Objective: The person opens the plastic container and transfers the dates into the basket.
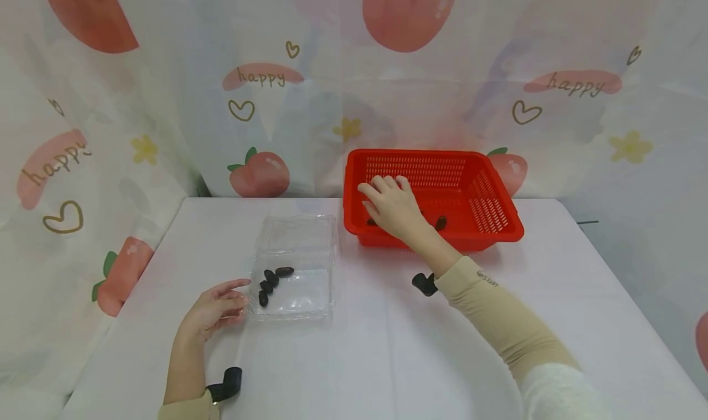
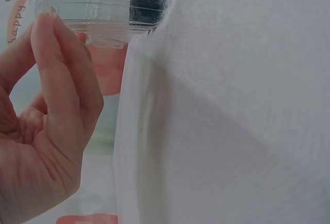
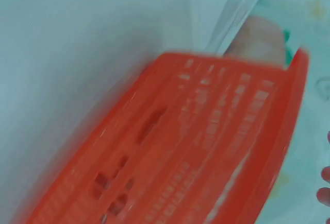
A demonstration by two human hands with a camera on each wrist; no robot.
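From my end, the head view puts the right hand (image 1: pixel 393 208) at centre right of the frame, over the left part of the red basket (image 1: pixel 431 238). Its fingers are bent and set apart, thumb away from the forefinger, and I see nothing pinched between them.

The dark pieces in the basket lie under that hand and to its right. One near piece (image 1: pixel 371 221) shows just below the thumb, partly covered; the far piece (image 1: pixel 440 223) sits right of the wrist, its long axis tilted, upper end leaning right. The right hand is clearly nearer to both. The right wrist view is blurred, so I can't count what the basket holds.

The clear box (image 1: pixel 298 315) lies left of centre, to the lower left of the right hand and well apart from it, lid folded back toward the wall. A cluster (image 1: pixel 267 286) of dark pieces sits in its left side; the topmost lies nearly crosswise, the lowest nearly upright in the frame.

My left hand (image 1: pixel 218 309) is beside the box's left edge, fingers fairly straight and loosely spread, tips appearing to rest against the plastic.
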